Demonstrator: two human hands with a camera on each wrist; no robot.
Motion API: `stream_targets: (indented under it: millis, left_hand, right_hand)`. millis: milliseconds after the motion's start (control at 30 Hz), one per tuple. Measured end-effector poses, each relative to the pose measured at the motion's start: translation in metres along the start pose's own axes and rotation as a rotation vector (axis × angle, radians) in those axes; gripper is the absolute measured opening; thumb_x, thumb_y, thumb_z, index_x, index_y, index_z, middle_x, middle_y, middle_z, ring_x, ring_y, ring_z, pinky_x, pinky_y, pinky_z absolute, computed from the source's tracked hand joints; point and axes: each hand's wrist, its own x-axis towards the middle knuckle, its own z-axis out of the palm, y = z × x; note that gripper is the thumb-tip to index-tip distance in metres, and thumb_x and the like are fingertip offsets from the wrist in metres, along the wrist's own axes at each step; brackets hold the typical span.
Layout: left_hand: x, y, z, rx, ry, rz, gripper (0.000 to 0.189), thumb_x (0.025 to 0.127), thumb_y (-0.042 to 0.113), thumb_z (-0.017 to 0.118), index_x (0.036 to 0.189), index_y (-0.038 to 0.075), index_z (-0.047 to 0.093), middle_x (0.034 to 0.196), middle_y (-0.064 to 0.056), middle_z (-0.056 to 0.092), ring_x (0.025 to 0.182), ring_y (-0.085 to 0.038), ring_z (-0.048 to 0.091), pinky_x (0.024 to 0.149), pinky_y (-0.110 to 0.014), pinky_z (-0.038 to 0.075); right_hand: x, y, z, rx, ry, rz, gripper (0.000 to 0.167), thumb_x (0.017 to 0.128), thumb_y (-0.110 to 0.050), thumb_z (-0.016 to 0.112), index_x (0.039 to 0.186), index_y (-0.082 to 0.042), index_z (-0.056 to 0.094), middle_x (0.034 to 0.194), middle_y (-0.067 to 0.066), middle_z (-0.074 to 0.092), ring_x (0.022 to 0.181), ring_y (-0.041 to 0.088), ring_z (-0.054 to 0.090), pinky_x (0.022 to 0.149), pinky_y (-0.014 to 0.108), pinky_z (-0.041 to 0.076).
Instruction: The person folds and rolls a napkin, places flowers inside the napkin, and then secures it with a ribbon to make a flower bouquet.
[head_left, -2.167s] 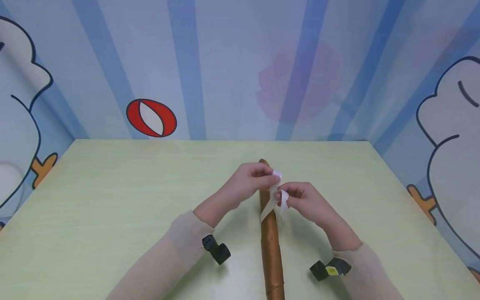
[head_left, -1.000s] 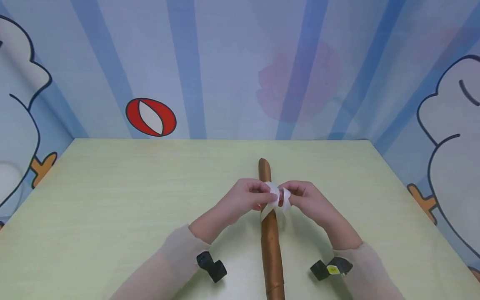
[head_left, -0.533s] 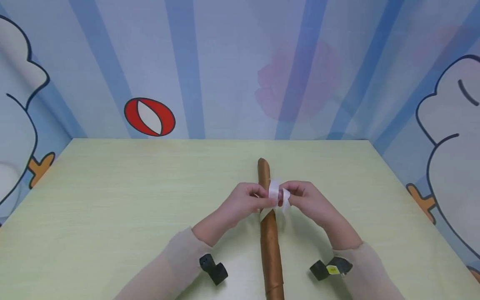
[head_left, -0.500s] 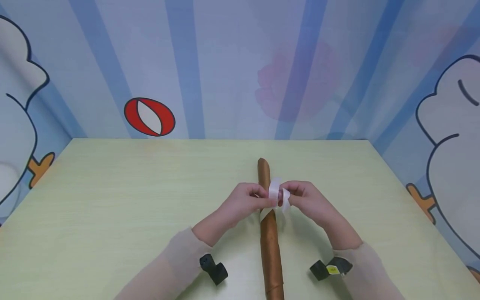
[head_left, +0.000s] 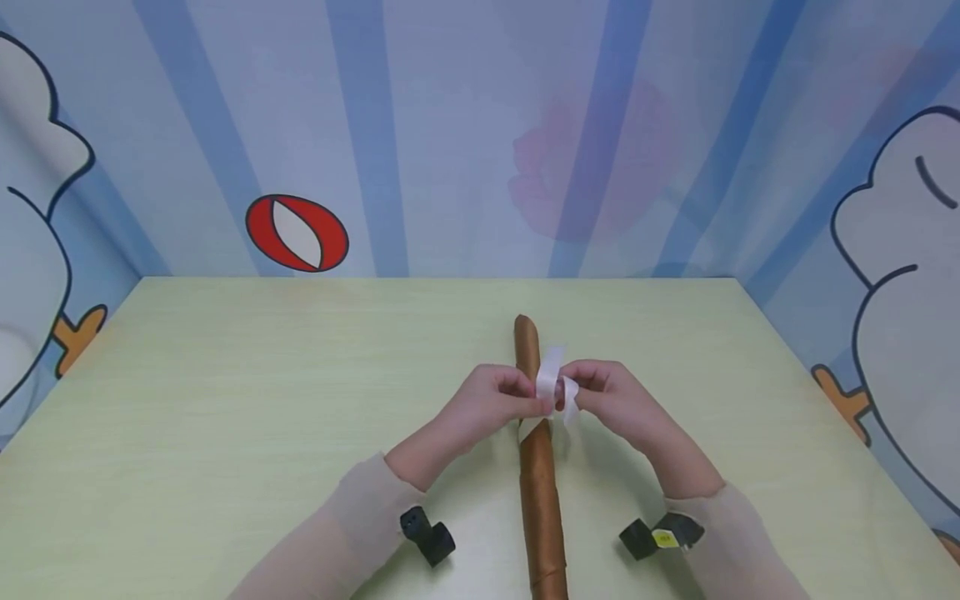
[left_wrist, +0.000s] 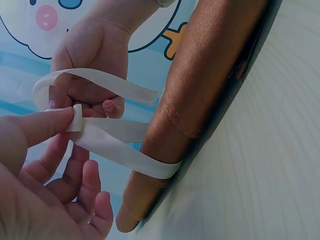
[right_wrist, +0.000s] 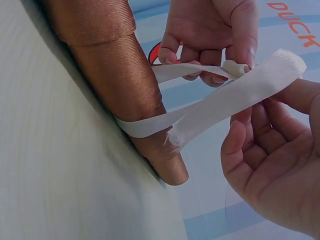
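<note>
A long roll of shiny copper-brown cloth (head_left: 542, 492) lies lengthwise on the table, its narrow tip pointing to the back. Around it near that end runs a white ribbon (left_wrist: 125, 152), and the strands come together between the hands, just above the roll. My left hand (head_left: 487, 404) pinches the ribbon between thumb and forefinger, where a small fold stands up in the left wrist view. On the other side my right hand (head_left: 618, 404) pinches the ribbon too. One frayed loose end (right_wrist: 182, 132) hangs across the front in the right wrist view. Fingertips partly hide the crossing.
The pale wooden table (head_left: 262, 400) reaches back to a blue striped backdrop (head_left: 465, 142) with printed cartoon figures. Black wrist cameras hang below both sleeves, the left camera (head_left: 427, 536) and right camera (head_left: 660, 536) both near the roll.
My left hand has come down from near the roll's tip toward me, bringing its piece of ribbon close to the right hand. In the last half second the ribbon's upper end has risen slightly.
</note>
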Motion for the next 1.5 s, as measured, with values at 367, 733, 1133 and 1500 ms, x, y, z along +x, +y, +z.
stream_targets:
  millis: [367,733,1133,1500]
  left_hand:
    - [0.0044,-0.0020,-0.0009,0.077,0.001,0.004,0.018,0.082,0.015,0.076,0.087,0.003,0.062,0.080,-0.002,0.064,0.074,-0.013,0.054,0.066,-0.025,0.045]
    - [0.0067,-0.0043,0.0003,0.128,0.024,0.023,0.012,0.085,0.012,0.071,0.089,0.002,0.065,0.075,-0.001,0.060,0.071,-0.013,0.051,0.062,-0.024,0.044]
    - [0.0071,-0.0057,0.0039,0.171,0.044,0.009,0.012,0.087,0.013,0.068,0.092,0.006,0.060,0.089,-0.006,0.066,0.078,-0.018,0.057,0.063,-0.028,0.045]
    - [0.0054,-0.0053,0.0024,0.143,0.030,0.043,0.010,0.085,0.009,0.068,0.090,0.003,0.062,0.080,-0.003,0.061,0.074,-0.015,0.052,0.061,-0.026,0.043]
  right_hand:
    - [0.0021,0.0008,-0.0001,0.012,-0.021,-0.022,0.019,0.091,-0.001,0.056,0.104,0.013,0.060,0.086,0.000,0.065,0.086,0.011,0.057,0.078,0.026,0.045]
    - [0.0024,-0.0012,0.0000,-0.011,-0.029,-0.016,0.017,0.094,-0.005,0.057,0.100,0.010,0.062,0.089,0.009,0.064,0.093,0.020,0.054,0.084,0.035,0.041]
    - [0.0000,-0.0025,0.0001,-0.028,-0.035,-0.029,0.020,0.094,-0.011,0.061,0.098,0.008,0.064,0.088,0.009,0.065,0.095,0.022,0.054,0.085,0.037,0.040]
    - [-0.0007,-0.0005,-0.0001,-0.005,-0.045,-0.026,0.017,0.093,-0.007,0.061,0.095,0.010,0.062,0.086,0.008,0.064,0.093,0.021,0.054,0.084,0.037,0.040]
